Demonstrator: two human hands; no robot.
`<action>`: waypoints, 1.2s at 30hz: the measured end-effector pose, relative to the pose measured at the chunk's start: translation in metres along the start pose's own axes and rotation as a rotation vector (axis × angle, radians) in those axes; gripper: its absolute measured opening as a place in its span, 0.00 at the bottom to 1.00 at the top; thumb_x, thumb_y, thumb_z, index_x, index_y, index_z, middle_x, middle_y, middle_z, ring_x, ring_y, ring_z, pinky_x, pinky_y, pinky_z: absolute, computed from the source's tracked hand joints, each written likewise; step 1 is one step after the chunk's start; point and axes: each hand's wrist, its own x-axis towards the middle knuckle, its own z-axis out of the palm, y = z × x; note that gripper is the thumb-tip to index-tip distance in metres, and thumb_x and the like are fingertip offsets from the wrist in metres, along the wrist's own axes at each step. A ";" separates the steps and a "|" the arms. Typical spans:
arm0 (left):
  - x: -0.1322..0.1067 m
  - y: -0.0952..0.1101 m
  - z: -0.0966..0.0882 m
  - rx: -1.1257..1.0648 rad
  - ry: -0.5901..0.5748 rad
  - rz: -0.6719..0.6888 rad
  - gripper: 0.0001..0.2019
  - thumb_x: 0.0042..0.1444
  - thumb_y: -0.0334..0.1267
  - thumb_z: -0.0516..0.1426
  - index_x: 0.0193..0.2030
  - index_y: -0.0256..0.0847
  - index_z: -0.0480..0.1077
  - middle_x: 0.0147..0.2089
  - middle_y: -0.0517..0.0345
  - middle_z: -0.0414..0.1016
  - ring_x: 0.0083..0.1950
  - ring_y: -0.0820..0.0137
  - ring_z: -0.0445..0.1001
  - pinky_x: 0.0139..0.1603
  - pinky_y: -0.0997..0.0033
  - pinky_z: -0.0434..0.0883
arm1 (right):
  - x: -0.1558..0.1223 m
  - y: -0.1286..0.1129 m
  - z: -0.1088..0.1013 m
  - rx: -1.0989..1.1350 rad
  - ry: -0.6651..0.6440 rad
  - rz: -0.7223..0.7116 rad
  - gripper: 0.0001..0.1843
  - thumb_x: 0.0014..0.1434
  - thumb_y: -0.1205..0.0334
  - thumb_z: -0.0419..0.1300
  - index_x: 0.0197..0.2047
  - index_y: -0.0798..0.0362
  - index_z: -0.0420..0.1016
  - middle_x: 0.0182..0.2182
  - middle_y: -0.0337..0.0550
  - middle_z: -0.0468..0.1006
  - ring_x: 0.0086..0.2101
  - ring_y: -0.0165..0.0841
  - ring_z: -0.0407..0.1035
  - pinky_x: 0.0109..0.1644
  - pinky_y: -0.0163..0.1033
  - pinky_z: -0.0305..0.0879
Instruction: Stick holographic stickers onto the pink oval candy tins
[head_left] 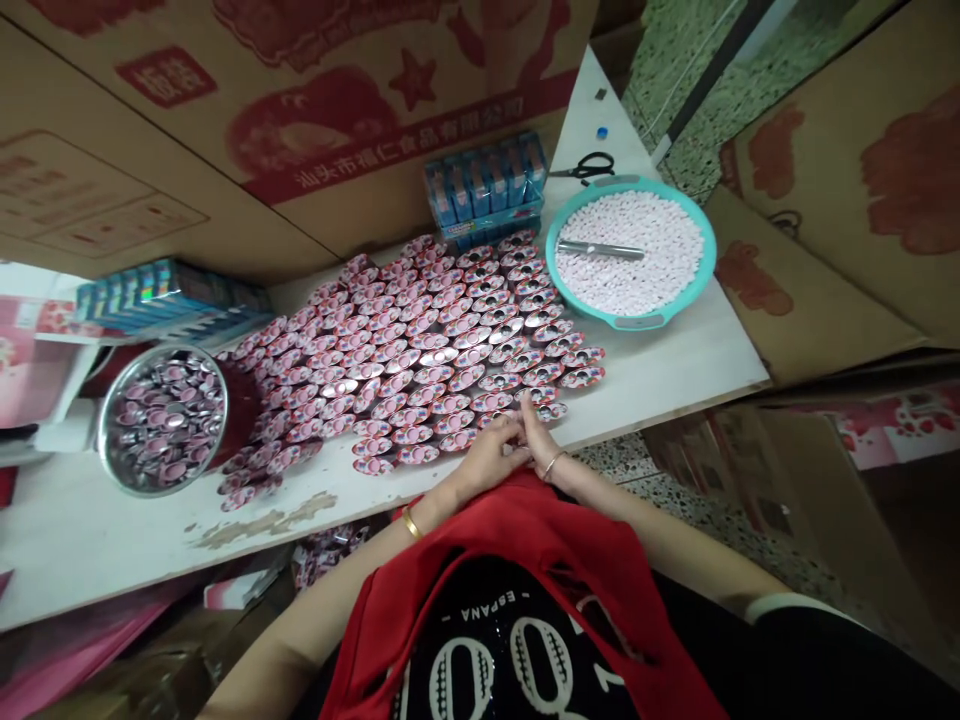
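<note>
My left hand (493, 452) and my right hand (541, 440) meet at the front edge of the white table, in front of the red apron. The fingers of both are curled and pressed together, the right thumb pointing up. Whatever they may hold is too small or hidden to make out. Just beyond them stand dense rows of small oval-topped containers (431, 375) with pink, red and blue printing. Those on the right show dark openings; many farther left show pink tops. Right of the rows sits a turquoise basin (632, 322) of small pale pink pieces (660, 240), a metal tube (600, 250) lying on them.
A metal pot (112, 465) of pink-and-silver pieces lies on the left. Blue packs (487, 190) stand behind the rows, with more packs (169, 295) at left. Black-handled scissors (592, 168) lie behind the basin. Large cartons (300, 110) wall off the back.
</note>
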 end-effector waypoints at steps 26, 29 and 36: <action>0.047 -0.006 -0.019 0.528 -0.067 -0.763 0.15 0.56 0.41 0.60 0.45 0.34 0.77 0.49 0.36 0.78 0.50 0.56 0.78 0.49 0.62 0.74 | -0.002 0.015 -0.010 -1.796 -0.206 -0.309 0.28 0.69 0.59 0.45 0.70 0.54 0.55 0.40 0.58 0.82 0.43 0.45 0.78 0.42 0.44 0.70; 0.022 -0.012 -0.032 0.487 -0.043 -0.662 0.17 0.57 0.48 0.58 0.44 0.37 0.77 0.47 0.39 0.79 0.50 0.56 0.78 0.48 0.62 0.74 | 0.000 0.007 -0.005 -1.793 -0.184 -0.272 0.24 0.67 0.60 0.46 0.64 0.50 0.66 0.37 0.56 0.83 0.41 0.47 0.79 0.41 0.46 0.71; -0.129 -0.074 -0.154 0.151 0.540 -0.478 0.13 0.59 0.47 0.53 0.39 0.40 0.72 0.37 0.51 0.78 0.38 0.66 0.75 0.41 0.69 0.69 | 0.005 -0.067 0.209 -1.403 -0.194 -0.958 0.22 0.67 0.60 0.44 0.58 0.52 0.70 0.52 0.55 0.74 0.53 0.42 0.68 0.57 0.46 0.65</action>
